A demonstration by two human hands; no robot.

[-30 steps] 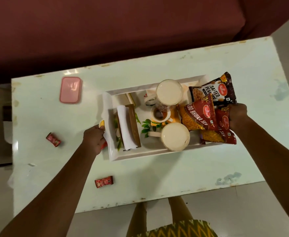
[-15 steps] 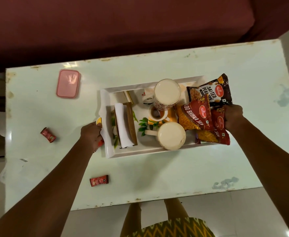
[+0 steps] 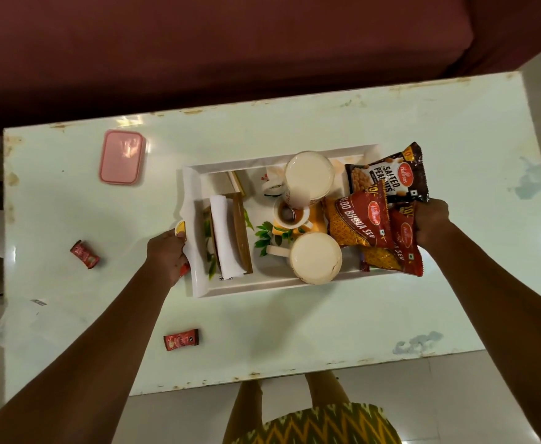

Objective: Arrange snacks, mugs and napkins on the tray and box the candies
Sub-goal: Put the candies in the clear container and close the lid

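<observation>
A white tray [image 3: 246,288] sits in the middle of the table. It holds two cream mugs [image 3: 309,179] [image 3: 315,259], a small cup [image 3: 290,214], white napkins in a wooden holder [image 3: 226,232], and three snack packets: salted peanuts [image 3: 391,177], an aloo bhujia packet [image 3: 357,222] and a red packet [image 3: 403,248]. My left hand [image 3: 166,251] grips the tray's gold left handle. My right hand [image 3: 431,221] is closed at the tray's right end, where the packets hide the handle. Two red candies [image 3: 85,254] [image 3: 181,339] lie loose on the table.
A closed pink box [image 3: 122,161] lies on the table at the back left. A bit of red wrapper [image 3: 184,269] shows under my left hand. A dark red sofa [image 3: 262,43] runs behind the table [image 3: 326,331]. My legs stand at the table's front edge.
Both hands stay at the tray's ends. The view has drifted a little; nothing on the table has visibly shifted.
</observation>
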